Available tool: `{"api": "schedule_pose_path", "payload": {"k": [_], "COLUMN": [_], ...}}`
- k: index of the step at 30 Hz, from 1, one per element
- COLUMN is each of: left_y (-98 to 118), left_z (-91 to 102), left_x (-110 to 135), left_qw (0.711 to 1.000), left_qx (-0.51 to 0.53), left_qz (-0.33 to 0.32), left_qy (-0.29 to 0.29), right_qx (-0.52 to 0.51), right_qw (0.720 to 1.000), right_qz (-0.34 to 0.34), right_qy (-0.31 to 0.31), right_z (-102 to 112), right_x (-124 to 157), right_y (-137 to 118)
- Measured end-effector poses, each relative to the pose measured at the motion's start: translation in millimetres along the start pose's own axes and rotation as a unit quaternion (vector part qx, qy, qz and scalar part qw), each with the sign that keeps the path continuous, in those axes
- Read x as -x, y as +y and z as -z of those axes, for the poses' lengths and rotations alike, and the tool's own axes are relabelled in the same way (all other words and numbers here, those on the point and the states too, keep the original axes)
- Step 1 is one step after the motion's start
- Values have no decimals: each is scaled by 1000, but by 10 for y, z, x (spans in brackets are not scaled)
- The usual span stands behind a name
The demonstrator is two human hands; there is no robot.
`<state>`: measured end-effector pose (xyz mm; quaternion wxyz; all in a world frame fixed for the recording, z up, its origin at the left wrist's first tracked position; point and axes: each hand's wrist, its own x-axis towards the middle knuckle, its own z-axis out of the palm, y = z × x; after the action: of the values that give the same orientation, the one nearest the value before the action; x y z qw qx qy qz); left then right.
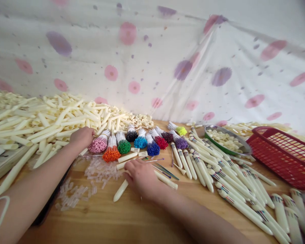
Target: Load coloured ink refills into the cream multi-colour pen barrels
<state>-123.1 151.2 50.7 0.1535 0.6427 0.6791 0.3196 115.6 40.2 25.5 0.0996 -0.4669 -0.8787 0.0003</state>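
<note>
My left hand (81, 138) reaches to the edge of a heap of cream pen barrels (48, 118), beside a bundle of pink-tipped refills (99, 144). Its fingers are curled, and what they hold, if anything, is hidden. My right hand (142, 176) is low over the table, its fingers closed at the upper end of a cream pen barrel (120, 190) that slants toward me. Another barrel (166, 179) lies partly beneath this hand. Ahead stand refill bundles in several colours, among them orange (111, 152), green (123, 144) and dark blue (153, 147). Tweezers (166, 171) lie right of the hand.
Small clear plastic tubes (73, 195) are scattered on the wooden table (104, 220). Multicolour pens (234, 183) cover the right side. Behind them are a green-sided bowl (225, 140) of small cream parts and a red basket (279, 159). A spotted curtain (152, 61) hangs at the back.
</note>
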Motion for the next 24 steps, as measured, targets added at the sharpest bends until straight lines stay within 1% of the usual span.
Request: {"api": "schedule_pose_path", "payload": {"k": [2,3,5,7,9,11,13,14,16,19,21,24], "left_y": [25,45,99,168,243,312,364,382,402,398,377,331], "left_z": [0,7,41,102,166,196,165,125,12,-171,-261,-328], "left_x": [-4,-2,20,69,143,244,378,460,643,910,1033,1119], "left_qw": [999,999,998,999,999,994,982,973,947,892,855,807], "left_qx": [-30,-39,-42,-24,16,77,154,200,303,433,495,557], "left_qz": [23,33,37,26,8,1,12,21,44,108,148,193], "left_qy": [-15,-17,-7,18,51,83,105,110,99,66,50,45], "right_qx": [0,4,8,5,1,0,-3,-5,-8,1,13,14], "right_qw": [996,992,987,984,983,982,981,980,980,977,971,965], "right_qz": [88,119,156,170,176,183,187,189,191,203,225,251], "right_qy": [25,35,47,49,51,56,58,57,57,65,73,81], "right_z": [-102,-156,-251,-314,-348,-362,-365,-363,-355,-341,-340,-352], "right_x": [-146,-213,-318,-376,-397,-401,-405,-409,-422,-448,-465,-475], "right_y": [-87,-113,-133,-124,-107,-94,-91,-93,-103,-130,-151,-159]}}
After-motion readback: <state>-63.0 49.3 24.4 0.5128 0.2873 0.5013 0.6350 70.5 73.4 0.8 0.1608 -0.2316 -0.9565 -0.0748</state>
